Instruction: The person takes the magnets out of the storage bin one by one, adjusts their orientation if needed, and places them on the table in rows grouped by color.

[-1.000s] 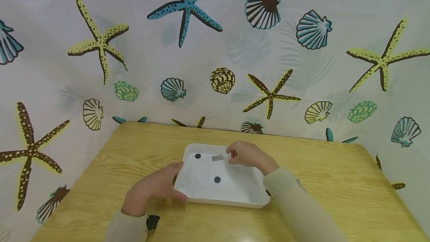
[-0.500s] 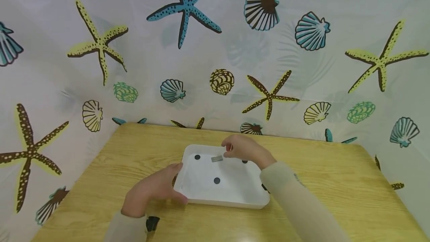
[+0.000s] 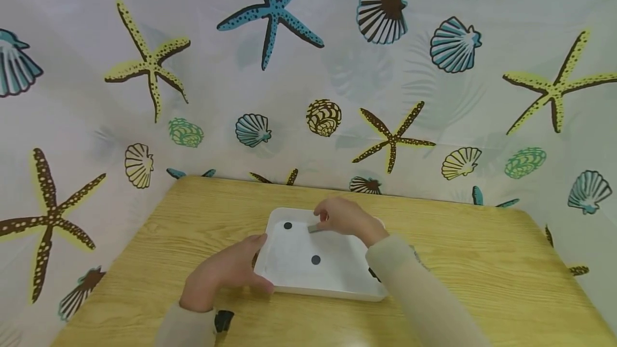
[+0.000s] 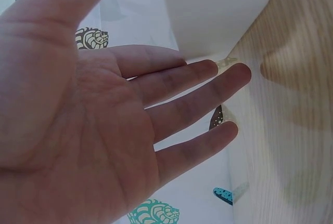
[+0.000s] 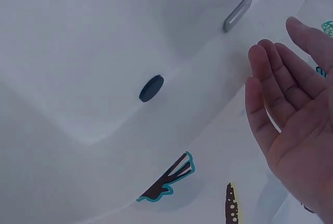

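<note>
A shallow white tray (image 3: 289, 272) lies on the table. Flat inside it are a small grey rectangular piece (image 3: 314, 228), with a lighter stripe along its middle in the right wrist view, and dark round discs (image 3: 315, 259). My left hand (image 3: 226, 264) is at the tray's left side, thumb by the near corner; in the left wrist view its fingers are straight, and the index touches the tray's outer wall. Above the far edge, my right hand (image 3: 344, 218) has loosely bent fingers beside the grey piece. The right wrist view shows a gap between them; the hand covers part of the tray.
The tray stands mid-way on a wood-grain table (image 3: 212, 213). A light cloth (image 3: 289, 79) printed with starfish and shells hangs behind and at the sides. Small black items (image 3: 223, 320) sit at the wrists. The right sleeve (image 3: 409, 277) crosses the tray's right end.
My right hand has moved left along the tray's far side and now overlaps the grey piece's right end in the head view. The left hand and tray have stayed put.
</note>
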`<action>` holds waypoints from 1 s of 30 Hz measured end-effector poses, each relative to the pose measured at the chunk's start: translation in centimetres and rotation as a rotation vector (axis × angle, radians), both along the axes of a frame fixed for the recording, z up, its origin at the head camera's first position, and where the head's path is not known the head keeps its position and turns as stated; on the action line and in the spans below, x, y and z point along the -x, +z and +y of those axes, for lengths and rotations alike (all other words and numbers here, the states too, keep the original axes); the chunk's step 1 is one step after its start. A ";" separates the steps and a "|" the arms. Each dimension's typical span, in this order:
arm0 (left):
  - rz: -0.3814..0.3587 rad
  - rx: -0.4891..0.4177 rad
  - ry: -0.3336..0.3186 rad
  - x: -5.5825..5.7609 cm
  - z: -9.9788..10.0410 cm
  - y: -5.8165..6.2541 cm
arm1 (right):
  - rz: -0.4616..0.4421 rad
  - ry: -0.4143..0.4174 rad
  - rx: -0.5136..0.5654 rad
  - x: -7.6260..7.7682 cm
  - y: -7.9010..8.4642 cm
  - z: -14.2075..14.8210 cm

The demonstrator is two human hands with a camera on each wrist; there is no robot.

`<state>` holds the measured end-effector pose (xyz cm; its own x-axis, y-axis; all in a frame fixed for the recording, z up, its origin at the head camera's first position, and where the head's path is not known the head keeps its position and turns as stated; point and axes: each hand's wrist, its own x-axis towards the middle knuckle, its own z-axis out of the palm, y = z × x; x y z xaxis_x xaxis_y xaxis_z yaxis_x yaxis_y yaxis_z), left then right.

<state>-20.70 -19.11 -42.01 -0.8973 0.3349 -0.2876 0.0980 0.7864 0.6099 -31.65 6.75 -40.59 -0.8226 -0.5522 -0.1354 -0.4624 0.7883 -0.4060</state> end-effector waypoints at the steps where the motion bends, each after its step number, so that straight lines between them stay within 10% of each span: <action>1: 0.000 0.002 0.001 0.0 0.0 0.0 | 0.002 -0.002 -0.005 0.0 -0.2 0.0; 30: -0.019 -0.011 0.019 0.0 0.2 0.2 | 0.096 0.036 -0.009 -0.5 -4.0 -0.4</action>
<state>-20.72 -18.87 -41.79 -0.8980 0.3208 -0.3011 0.0712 0.7814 0.6200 -31.11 6.36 -44.55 -0.8116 -0.5810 -0.0617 -0.5272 0.7738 -0.3512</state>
